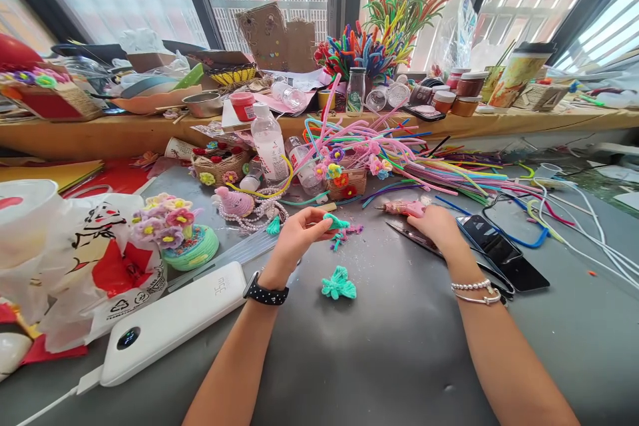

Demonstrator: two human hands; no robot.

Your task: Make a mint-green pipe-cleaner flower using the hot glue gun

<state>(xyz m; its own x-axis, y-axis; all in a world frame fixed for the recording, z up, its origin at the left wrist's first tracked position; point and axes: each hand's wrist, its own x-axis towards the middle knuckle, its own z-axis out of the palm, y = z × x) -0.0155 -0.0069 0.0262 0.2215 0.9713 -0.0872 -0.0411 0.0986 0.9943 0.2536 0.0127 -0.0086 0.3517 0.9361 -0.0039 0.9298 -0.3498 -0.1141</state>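
My left hand (302,236) pinches a small teal chenille-stem piece (337,221) above the table. My right hand (442,229) is closed on the rear of a pink hot glue gun (399,208), whose nozzle points left; some of its fingers are hidden. Just below the gun lies a dark, pointed metal tool (413,237), partly covered by that hand. Between my forearms rests a teal fuzzy flower-like shape (339,283). Teal and purple scraps (344,237) lie under the pinched piece.
A white power bank (174,326) lies left of my left wrist, beside a potted chenille flower (182,233). A black phone (502,253) and cables are at the right. Behind spread loose chenille stems (424,156), a clear bottle (269,143) and a woven basket (347,183).
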